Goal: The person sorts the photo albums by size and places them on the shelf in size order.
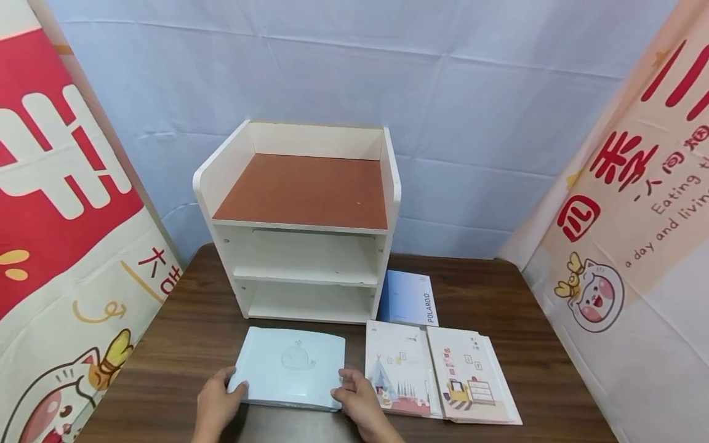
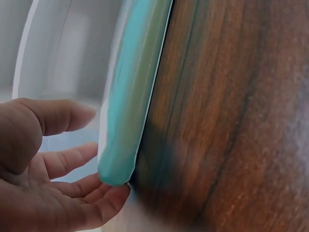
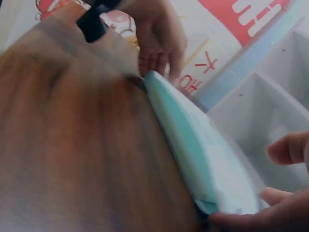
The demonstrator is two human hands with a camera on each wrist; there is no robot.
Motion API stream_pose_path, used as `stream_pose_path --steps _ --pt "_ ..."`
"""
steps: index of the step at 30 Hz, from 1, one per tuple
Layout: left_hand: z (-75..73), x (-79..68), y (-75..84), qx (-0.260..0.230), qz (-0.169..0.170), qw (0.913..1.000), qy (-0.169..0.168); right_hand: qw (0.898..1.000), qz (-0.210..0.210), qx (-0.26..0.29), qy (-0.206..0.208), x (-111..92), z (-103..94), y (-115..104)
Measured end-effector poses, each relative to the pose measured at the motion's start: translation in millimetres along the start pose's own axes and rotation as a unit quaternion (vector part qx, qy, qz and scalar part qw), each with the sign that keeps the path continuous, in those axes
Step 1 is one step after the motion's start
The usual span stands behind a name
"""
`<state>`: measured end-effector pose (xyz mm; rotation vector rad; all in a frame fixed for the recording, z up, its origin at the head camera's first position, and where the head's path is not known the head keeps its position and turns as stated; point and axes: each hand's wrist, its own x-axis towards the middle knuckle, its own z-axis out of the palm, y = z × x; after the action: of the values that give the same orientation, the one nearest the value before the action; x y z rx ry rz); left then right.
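Observation:
A light-blue photo album (image 1: 293,366) with a whale drawing lies in front of the shelf, its page edges facing the near side. My left hand (image 1: 218,399) is at the album's left end; in the left wrist view its fingertips touch the lower corner and the thumb (image 2: 72,117) stands apart from the cover. At the other end is my right hand (image 1: 361,401), with its fingers against the edge and its thumb (image 3: 285,149) lifted off the cover. Both hands have loosely bent fingers, and the album spans between them.
Behind the album stands a white shelf unit (image 1: 304,275) with a brown top. To the right lie two illustrated white albums (image 1: 400,363), partly overlapping. A blue box marked POLAROID (image 1: 410,298) is beside the shelf. Printed curtains hang at both sides of the wooden table (image 1: 166,369).

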<state>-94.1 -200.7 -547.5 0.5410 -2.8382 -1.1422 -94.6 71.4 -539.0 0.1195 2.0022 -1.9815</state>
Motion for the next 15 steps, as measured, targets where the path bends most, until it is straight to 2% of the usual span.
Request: stream_pose_path --steps 4,9,12,15 --pt "-2.0 -1.3 -2.3 -0.007 0.0 1.0 0.004 0.999 0.01 0.017 0.033 2 6.6 5" --pt "-2.4 -2.6 -3.5 -0.023 -0.021 0.9995 -0.002 0.996 -0.02 0.04 0.082 3 12.8 8" --pt "-2.8 -3.7 -6.0 -0.054 -0.036 0.9979 -0.007 0.991 -0.036 0.078 0.1 4 14.5 9" --pt "-3.6 -4.2 -9.5 -0.087 -0.039 0.9953 -0.015 0.985 -0.031 0.137 0.1 6 14.0 9"
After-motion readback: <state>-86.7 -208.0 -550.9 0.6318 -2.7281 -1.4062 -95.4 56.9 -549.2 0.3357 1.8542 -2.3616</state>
